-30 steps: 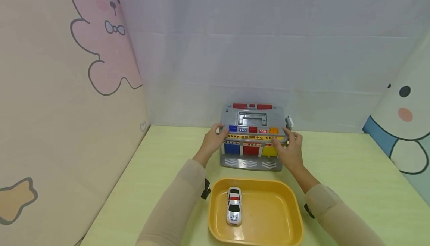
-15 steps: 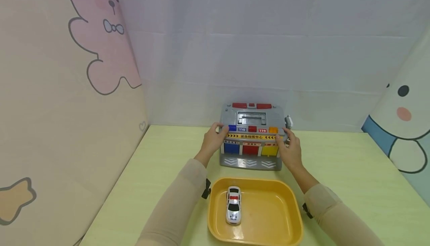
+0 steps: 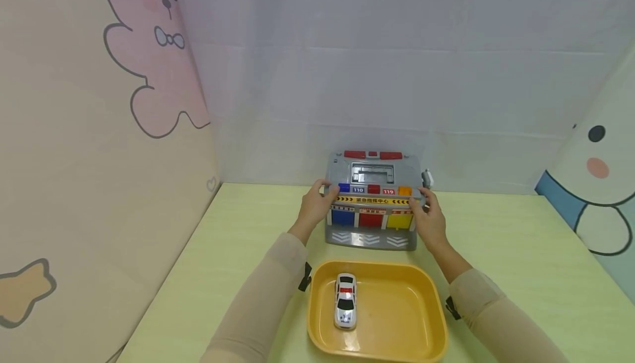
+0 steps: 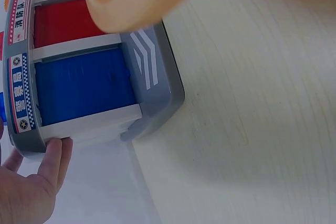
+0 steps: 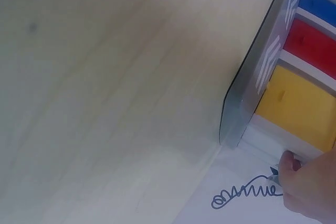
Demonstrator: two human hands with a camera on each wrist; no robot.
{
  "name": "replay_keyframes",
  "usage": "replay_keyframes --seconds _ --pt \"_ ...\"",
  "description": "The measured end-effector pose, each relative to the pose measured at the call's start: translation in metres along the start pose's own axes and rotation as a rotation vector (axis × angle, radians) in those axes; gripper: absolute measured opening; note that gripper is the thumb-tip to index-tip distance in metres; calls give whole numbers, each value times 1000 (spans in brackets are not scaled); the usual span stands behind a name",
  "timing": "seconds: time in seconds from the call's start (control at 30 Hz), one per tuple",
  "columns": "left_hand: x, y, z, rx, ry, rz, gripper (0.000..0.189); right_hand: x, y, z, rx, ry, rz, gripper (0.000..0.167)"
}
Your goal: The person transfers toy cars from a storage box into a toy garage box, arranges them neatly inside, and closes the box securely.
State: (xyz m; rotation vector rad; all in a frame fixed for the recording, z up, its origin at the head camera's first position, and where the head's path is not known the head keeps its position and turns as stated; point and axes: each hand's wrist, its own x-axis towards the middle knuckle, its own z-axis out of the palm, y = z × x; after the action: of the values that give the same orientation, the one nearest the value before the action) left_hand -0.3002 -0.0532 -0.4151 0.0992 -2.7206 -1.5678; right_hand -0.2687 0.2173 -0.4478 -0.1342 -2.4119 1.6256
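Observation:
Against the back wall stands a grey toy emergency-station garage [image 3: 372, 201] with blue, red and yellow doors. My left hand [image 3: 315, 204] grips its left roof edge, thumb on the front and fingers at the side. At the opposite edge, my right hand [image 3: 429, 221] holds the roof in the same way. Up close in the left wrist view, left fingertips [image 4: 52, 161] press the side wall beside the blue door [image 4: 84, 86]. In the right wrist view, the right hand touches the wall by the yellow door [image 5: 296, 108]; most of its fingers are hidden.
A yellow tray [image 3: 439, 319] lies in front of the garage, holding a white toy police car [image 3: 345, 301] on its left side. A small white part [image 3: 428, 179] sticks out at the garage's right. A dark coiled cord [image 5: 244, 191] shows beside the right hand.
My right thumb has shifted slightly to the right along the roof's front edge. The left hand keeps its grip. Garage, tray and car stay in place.

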Motion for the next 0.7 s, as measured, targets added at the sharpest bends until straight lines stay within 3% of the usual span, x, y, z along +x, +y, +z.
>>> replay_keyframes --seconds 0.7 --pt "-3 3 3 44 36 -12 44 0 -3 0 39 -12 19 52"
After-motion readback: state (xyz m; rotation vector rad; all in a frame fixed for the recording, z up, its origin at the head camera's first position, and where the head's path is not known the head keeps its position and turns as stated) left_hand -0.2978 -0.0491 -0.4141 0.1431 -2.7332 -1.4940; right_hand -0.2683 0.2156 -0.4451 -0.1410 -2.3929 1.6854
